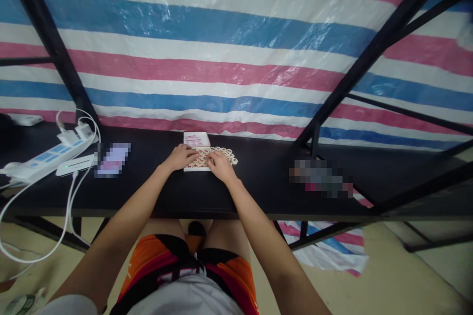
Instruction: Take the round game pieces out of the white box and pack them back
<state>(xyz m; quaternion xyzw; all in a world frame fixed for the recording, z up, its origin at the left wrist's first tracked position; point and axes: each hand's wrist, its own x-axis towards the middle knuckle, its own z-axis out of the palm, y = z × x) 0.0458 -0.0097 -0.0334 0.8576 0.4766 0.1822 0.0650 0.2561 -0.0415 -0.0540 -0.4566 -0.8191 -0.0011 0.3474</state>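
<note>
A shallow white box [196,169] lies on the black table, with many small pale round pieces [202,161] in it. They bear red and dark marks and look like Chinese chess pieces. More round discs [229,152] fan out at its right side. My left hand [180,157] rests over the box's left part, fingers stretched out onto the pieces. From the right, my right hand [220,164] reaches over the box's right edge, its bent fingers apart and touching pieces. No piece shows clearly in either grasp. Behind stands a white box part with red print [196,139].
Left on the table [148,140] lie a power strip [48,160] with white cables, a white device [76,164] and a blurred phone-like item [114,160]. A blurred item [321,178] lies right. Black metal posts [354,74] frame a striped plastic sheet [207,74].
</note>
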